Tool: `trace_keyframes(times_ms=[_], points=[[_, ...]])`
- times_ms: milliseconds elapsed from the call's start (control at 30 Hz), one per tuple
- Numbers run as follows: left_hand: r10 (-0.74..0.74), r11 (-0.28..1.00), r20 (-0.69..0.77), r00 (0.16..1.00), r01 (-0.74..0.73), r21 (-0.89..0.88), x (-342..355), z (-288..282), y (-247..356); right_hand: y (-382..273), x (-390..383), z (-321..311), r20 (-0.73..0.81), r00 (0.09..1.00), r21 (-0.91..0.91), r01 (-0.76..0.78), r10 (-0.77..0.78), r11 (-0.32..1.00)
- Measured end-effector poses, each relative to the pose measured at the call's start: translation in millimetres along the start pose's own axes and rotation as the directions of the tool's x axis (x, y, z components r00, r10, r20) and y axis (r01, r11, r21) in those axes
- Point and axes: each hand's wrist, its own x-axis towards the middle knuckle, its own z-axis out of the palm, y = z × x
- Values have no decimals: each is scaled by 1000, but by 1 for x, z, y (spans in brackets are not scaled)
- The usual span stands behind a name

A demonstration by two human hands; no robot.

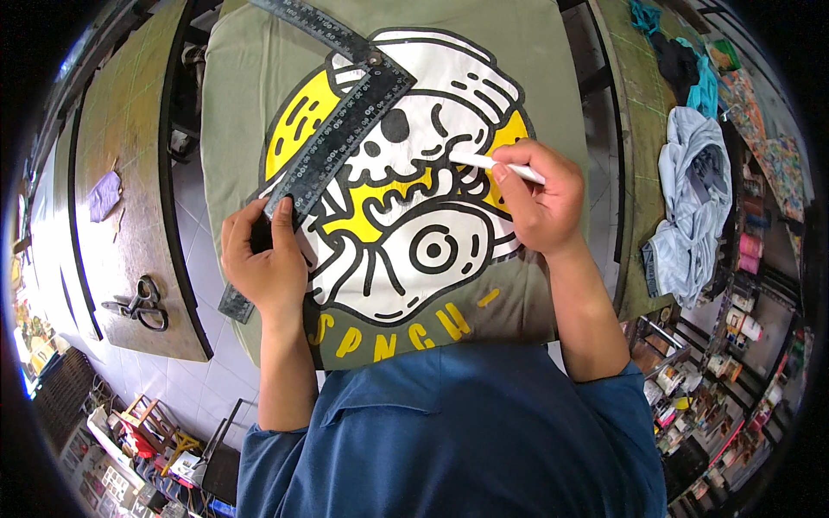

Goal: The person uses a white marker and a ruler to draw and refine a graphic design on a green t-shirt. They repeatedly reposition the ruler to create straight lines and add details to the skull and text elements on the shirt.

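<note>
An olive-green cloth (553, 78) with a large skull print (423, 289) in white, yellow and black lies in front of me. Across the print's upper left rests a dark L-shaped ruler (341, 129), its corner over the skull's white cap. My left hand (266, 263) grips the ruler's lower arm, thumb and fingers on its edges. A slim white pen (475, 161) is pinched in my right hand (548, 203). The pen's tip points left, at the skull's mouth area; whether it touches the cloth I cannot tell.
On the left stands a worn table (134, 78) bearing black-handled scissors (138, 302) and a purple scrap (105, 197). To the right, a second table (639, 173) has crumpled light-blue denim (695, 203) by its outer edge. Shelves with thread spools (744, 326) stand beyond it.
</note>
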Motion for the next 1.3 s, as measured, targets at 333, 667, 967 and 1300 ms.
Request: trace_keyframes(times_ms=[333,667,967,1300], points=[[-10,1000,2,1000,10,9,0,0,0,0,-1,0,-12,999,-1,-39,39,999],[14,1000,-22,1000,-14,-4,0,0,-3,11,-6,-5,-141,973,421,-109,184,900],[-265,917,-46,963,237,-320,7,-38,-8,17,-5,-8,-66,985,410,-120,161,904],[-286,949,-188,940,251,-188,-24,-52,-45,-13,5,-30,4,979,437,-186,205,880]])
